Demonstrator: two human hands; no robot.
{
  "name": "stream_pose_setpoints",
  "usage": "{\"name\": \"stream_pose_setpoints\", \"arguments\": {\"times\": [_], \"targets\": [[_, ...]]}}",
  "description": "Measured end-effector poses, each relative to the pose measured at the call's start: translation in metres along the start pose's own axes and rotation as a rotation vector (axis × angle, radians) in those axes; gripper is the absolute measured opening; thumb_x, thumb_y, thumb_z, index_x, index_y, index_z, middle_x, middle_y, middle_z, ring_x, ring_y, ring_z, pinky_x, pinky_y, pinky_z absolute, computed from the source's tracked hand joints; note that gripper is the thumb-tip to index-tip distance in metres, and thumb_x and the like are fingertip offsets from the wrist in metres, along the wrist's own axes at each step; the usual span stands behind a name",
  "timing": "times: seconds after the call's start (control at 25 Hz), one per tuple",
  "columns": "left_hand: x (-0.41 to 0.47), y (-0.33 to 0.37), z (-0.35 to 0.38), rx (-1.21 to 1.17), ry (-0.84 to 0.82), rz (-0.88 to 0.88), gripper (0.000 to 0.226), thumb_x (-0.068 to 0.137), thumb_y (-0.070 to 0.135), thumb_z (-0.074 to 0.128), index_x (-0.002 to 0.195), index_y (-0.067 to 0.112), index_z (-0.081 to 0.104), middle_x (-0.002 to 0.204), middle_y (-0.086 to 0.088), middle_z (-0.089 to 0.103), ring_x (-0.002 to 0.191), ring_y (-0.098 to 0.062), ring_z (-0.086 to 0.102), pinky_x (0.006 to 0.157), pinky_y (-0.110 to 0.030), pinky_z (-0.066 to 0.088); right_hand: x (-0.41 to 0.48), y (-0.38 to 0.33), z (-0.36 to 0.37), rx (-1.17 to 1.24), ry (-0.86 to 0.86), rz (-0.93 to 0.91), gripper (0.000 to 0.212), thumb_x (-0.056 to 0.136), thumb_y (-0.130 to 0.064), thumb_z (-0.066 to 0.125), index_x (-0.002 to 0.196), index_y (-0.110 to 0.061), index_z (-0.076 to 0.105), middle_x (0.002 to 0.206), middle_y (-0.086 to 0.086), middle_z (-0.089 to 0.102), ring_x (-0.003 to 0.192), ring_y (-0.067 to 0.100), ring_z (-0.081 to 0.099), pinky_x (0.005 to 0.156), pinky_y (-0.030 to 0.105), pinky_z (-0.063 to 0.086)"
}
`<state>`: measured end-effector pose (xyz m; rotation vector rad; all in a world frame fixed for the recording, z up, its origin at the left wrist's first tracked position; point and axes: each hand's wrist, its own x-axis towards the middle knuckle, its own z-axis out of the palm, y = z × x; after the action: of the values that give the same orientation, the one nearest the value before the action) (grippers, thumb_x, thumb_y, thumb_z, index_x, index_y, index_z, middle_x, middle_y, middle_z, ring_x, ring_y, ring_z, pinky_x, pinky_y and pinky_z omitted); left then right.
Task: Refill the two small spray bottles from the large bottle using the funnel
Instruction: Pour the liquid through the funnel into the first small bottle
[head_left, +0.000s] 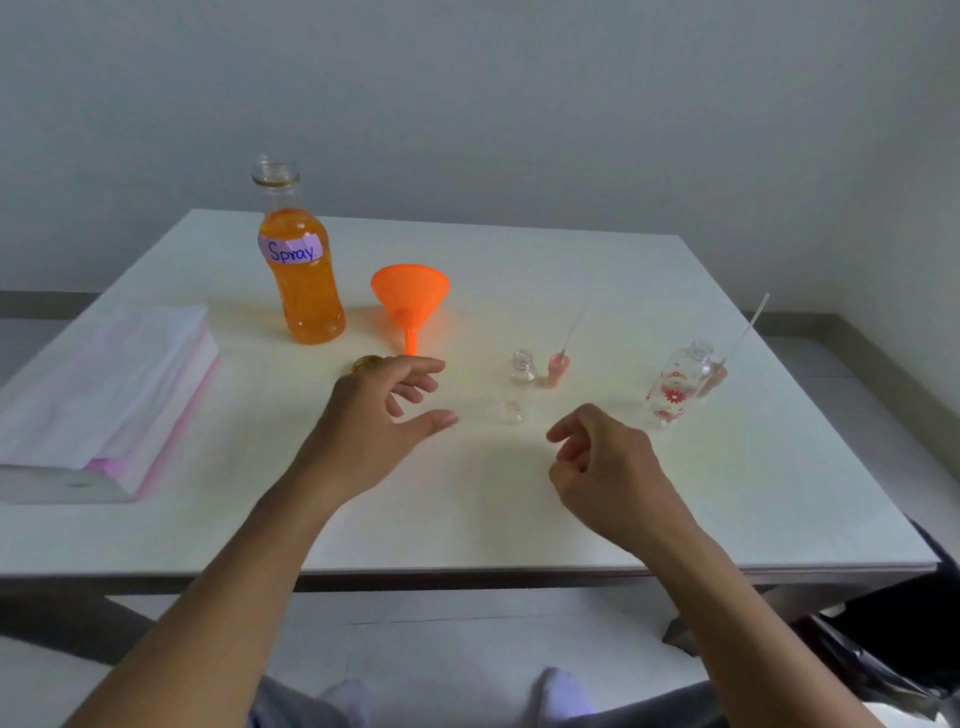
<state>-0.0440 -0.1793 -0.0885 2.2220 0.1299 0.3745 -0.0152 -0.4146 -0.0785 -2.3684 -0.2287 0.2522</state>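
A large clear bottle (301, 270) of orange liquid, labelled "Spray", stands uncapped at the back left of the white table (571, 509). Its gold cap (367, 362) lies in front of it. An orange funnel (410, 301) stands upright on its spout beside the bottle. Two small clear spray bottles stand uncapped: a plain one (517, 387) at the centre and a flower-printed one (678, 384) to the right. A pink spray head with its tube (558, 366) stands by the plain bottle, another (719, 371) behind the flowered one. My left hand (374, 421) hovers open near the funnel; my right hand (608, 462) is loosely curled and empty.
A stack of white and pink paper or tissue (104, 395) lies along the table's left side. The table's front edge runs just above my knees. A dark bag or cloth (893, 649) sits on the floor at the right.
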Motion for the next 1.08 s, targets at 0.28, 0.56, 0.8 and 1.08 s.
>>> {"name": "stream_pose_setpoints", "arguments": {"times": [0.28, 0.56, 0.8, 1.08], "targets": [[0.027, -0.028, -0.075, -0.136, 0.591, -0.146, 0.032, 0.09, 0.024, 0.065, 0.121, 0.025, 0.06, 0.12, 0.009, 0.064, 0.1, -0.003, 0.06, 0.076, -0.008, 0.044, 0.005, -0.07, 0.077, 0.217, 0.052, -0.21, 0.03, 0.091, -0.011, 0.064, 0.12, -0.021, 0.066, 0.11, -0.007, 0.068, 0.095, 0.006, 0.065, 0.085, 0.019, 0.057], [0.095, -0.07, -0.069, -0.171, 0.533, -0.289, 0.089, 0.076, 0.044, 0.078, 0.148, 0.032, 0.026, 0.151, 0.007, 0.037, 0.136, -0.015, 0.039, 0.101, -0.033, 0.039, 0.122, -0.146, 0.111, 0.477, 0.139, 0.141, 0.101, 0.079, -0.056, 0.075, 0.156, -0.019, 0.02, 0.149, 0.01, 0.036, 0.132, 0.03, 0.044, 0.1, 0.043, 0.045], [0.116, -0.088, -0.061, -0.176, 0.542, -0.243, 0.085, 0.073, 0.053, 0.078, 0.144, 0.032, 0.037, 0.142, 0.008, 0.05, 0.125, -0.013, 0.049, 0.092, -0.029, 0.046, 0.175, -0.16, 0.124, 0.419, 0.201, 0.303, 0.107, 0.066, -0.072, 0.075, 0.144, -0.012, 0.033, 0.141, 0.011, 0.049, 0.132, 0.036, 0.048, 0.106, 0.053, 0.047], [0.096, -0.081, -0.077, -0.145, 0.647, -0.138, 0.068, 0.07, 0.049, 0.081, 0.13, 0.028, 0.057, 0.123, 0.007, 0.066, 0.108, -0.014, 0.063, 0.087, -0.03, 0.055, 0.116, -0.17, 0.088, 0.482, 0.207, -0.055, 0.106, 0.069, -0.06, 0.085, 0.153, -0.025, 0.031, 0.143, 0.0, 0.051, 0.121, 0.02, 0.053, 0.088, 0.03, 0.053]]}}
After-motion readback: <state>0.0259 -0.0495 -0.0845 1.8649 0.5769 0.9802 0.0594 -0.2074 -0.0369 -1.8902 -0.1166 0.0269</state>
